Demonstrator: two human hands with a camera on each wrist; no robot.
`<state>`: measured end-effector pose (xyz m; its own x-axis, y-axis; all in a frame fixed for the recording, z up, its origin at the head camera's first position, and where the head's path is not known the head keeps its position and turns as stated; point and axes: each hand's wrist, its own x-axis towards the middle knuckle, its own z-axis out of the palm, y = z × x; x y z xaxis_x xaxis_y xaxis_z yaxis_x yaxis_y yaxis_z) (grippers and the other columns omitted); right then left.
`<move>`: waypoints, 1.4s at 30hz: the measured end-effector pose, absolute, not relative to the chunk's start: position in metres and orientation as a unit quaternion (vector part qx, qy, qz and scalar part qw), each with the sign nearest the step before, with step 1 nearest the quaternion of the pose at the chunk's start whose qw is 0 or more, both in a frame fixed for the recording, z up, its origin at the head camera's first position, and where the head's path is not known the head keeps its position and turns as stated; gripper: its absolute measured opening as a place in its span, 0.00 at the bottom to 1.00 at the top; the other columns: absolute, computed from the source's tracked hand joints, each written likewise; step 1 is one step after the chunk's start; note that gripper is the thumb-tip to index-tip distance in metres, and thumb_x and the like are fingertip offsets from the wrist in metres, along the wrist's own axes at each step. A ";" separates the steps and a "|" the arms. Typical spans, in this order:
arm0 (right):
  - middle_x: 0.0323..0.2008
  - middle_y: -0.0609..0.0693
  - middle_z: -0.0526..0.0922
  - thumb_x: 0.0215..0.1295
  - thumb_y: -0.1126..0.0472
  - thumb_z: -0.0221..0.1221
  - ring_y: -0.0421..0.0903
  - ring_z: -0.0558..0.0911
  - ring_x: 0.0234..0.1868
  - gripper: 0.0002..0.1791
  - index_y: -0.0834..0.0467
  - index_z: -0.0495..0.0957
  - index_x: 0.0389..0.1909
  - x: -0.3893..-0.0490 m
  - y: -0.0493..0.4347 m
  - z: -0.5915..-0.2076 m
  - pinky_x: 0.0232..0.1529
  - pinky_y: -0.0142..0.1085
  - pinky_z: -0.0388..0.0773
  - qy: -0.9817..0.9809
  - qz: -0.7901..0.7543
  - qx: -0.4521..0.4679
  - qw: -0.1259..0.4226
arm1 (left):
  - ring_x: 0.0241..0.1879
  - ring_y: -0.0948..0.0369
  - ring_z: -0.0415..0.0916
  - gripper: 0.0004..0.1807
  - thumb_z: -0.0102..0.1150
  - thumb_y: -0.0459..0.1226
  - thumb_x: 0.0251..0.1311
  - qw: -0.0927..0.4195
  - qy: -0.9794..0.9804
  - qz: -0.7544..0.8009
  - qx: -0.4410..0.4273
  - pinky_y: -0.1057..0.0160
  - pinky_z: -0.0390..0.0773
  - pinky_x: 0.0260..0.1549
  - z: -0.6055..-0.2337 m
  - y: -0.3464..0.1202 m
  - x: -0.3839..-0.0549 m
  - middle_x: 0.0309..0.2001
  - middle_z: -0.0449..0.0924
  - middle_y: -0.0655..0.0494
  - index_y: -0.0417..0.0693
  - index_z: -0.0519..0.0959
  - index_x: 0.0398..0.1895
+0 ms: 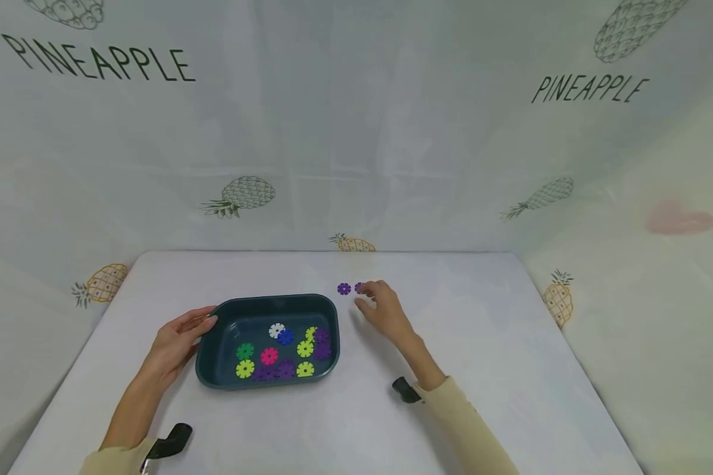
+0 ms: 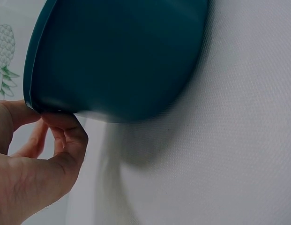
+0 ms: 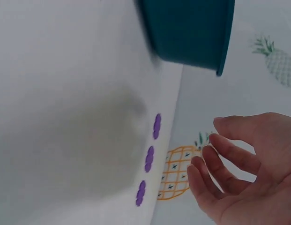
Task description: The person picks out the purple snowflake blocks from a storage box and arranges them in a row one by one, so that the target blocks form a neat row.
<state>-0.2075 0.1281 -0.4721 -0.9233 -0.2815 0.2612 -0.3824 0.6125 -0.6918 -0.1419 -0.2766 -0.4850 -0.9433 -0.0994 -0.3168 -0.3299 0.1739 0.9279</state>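
Note:
My left hand (image 1: 172,346) pinches the left rim of a dark teal plastic tray (image 1: 222,336), thumb over the edge and fingers beneath. Inside lie several flower-shaped plastic discs: a white one (image 1: 276,330), a blue one (image 1: 285,337), a green one (image 1: 245,351), a pink one (image 1: 269,356), plus yellow and purple ones. Just beyond the tray's right side, my right hand (image 1: 387,316) hovers with loosely bent fingers, holding nothing. Three purple discs (image 3: 149,159) stand in a row on the table in the right wrist view; from the head, the hand hides part of that row.
The white table (image 1: 511,396) has its far edge against a hanging cloth (image 1: 356,132) printed with pineapples. Black wrist mounts stick out from the left sleeve (image 1: 119,458) and the right sleeve (image 1: 466,422).

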 end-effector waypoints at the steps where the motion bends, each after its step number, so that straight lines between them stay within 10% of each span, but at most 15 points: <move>1: 0.47 0.60 0.81 0.69 0.67 0.65 0.56 0.81 0.51 0.12 0.67 0.80 0.50 -0.206 0.126 -0.470 0.56 0.49 0.79 -0.898 0.392 0.189 0.063 | 0.48 0.73 0.75 0.38 0.63 0.55 0.68 0.092 0.760 0.628 -0.140 0.72 0.77 0.44 -0.485 -0.277 -0.142 0.51 0.78 0.70 0.44 0.69 0.73; 24: 0.48 0.54 0.79 0.71 0.67 0.64 0.48 0.78 0.50 0.09 0.63 0.82 0.49 -0.178 0.078 -0.453 0.55 0.36 0.78 -0.870 0.285 0.401 0.034 | 0.47 0.74 0.76 0.36 0.64 0.54 0.68 0.089 0.756 0.634 -0.135 0.72 0.78 0.44 -0.486 -0.278 -0.142 0.48 0.78 0.73 0.45 0.70 0.72; 42: 0.47 0.52 0.82 0.72 0.66 0.63 0.43 0.79 0.47 0.10 0.60 0.84 0.51 -0.166 0.052 -0.467 0.52 0.27 0.77 -0.912 0.099 0.398 -0.002 | 0.47 0.74 0.76 0.35 0.65 0.53 0.68 0.084 0.749 0.644 -0.129 0.70 0.78 0.44 -0.485 -0.277 -0.142 0.46 0.78 0.75 0.45 0.71 0.71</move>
<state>-0.1664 0.0521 -0.4665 -0.6836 -0.7258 0.0761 -0.7252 0.6639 -0.1823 -0.1416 -0.2774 -0.4848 -0.9523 -0.0854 -0.2929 -0.3024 0.1370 0.9433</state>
